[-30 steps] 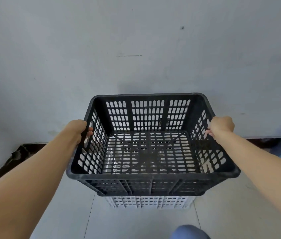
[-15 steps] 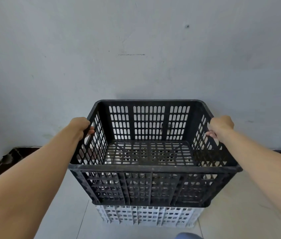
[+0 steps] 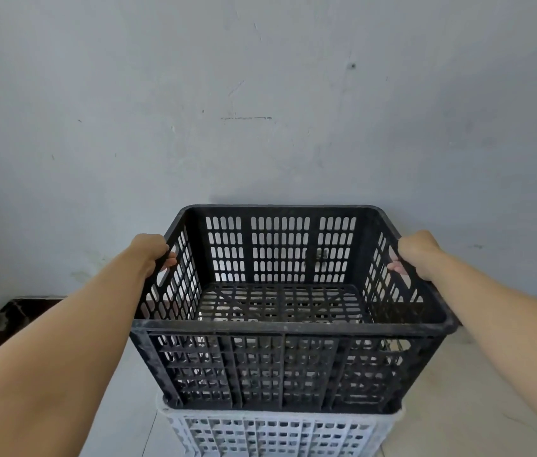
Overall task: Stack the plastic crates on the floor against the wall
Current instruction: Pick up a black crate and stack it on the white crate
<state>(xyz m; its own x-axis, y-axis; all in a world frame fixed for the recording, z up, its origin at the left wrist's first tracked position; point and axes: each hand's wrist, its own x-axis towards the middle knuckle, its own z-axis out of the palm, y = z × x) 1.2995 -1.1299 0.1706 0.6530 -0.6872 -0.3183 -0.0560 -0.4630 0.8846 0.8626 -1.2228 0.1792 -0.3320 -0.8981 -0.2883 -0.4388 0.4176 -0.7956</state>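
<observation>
Now, between the left hand (image 3: 150, 255) and the right hand (image 3: 420, 253), each curled round a side handle slot, the black slotted plastic crate (image 3: 280, 331) sat lower than a second before, its base meeting the white slotted plastic crate (image 3: 277, 433) below them, the grey plaster wall (image 3: 260, 94) just beyond.

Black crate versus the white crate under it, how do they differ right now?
The black crate is on top; the white crate is beneath it, on the floor. The left hand and right hand grip the black crate's side walls; no hand touches the white crate. The black crate's inside shows whole; of the white crate only the near wall shows. Both are upright slotted plastic crates with a similar footprint.
</observation>
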